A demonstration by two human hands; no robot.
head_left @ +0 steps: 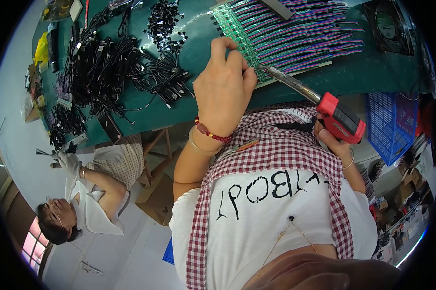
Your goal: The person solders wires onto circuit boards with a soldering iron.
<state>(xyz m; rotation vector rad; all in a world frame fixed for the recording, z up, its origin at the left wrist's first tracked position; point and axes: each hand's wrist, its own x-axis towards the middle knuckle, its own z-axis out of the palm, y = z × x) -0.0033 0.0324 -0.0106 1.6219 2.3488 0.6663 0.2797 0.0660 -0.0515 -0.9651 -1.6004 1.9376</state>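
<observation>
My left hand [222, 84] is at the near left edge of a green circuit board panel [232, 29], its fingers curled and pinched together. Whatever they pinch is too small to make out. In my right hand [331, 142] is a red soldering gun [341, 118], gripped by its handle. Its long metal barrel points up and left, with the tip close to my left fingertips at the panel's edge; whether it touches cannot be told. Rows of thin multicoloured wires [300, 38] run from the panel to the right. A dark flat bar [278, 7] lies across the far wires.
Black cables [102, 63] lie heaped on the green table [198, 43] to the left, with small black connectors [162, 24] behind. A black fan [389, 29] stands far right, above a blue crate [389, 125] beside the table. At left, a person [102, 188] wearing a glove handles wires.
</observation>
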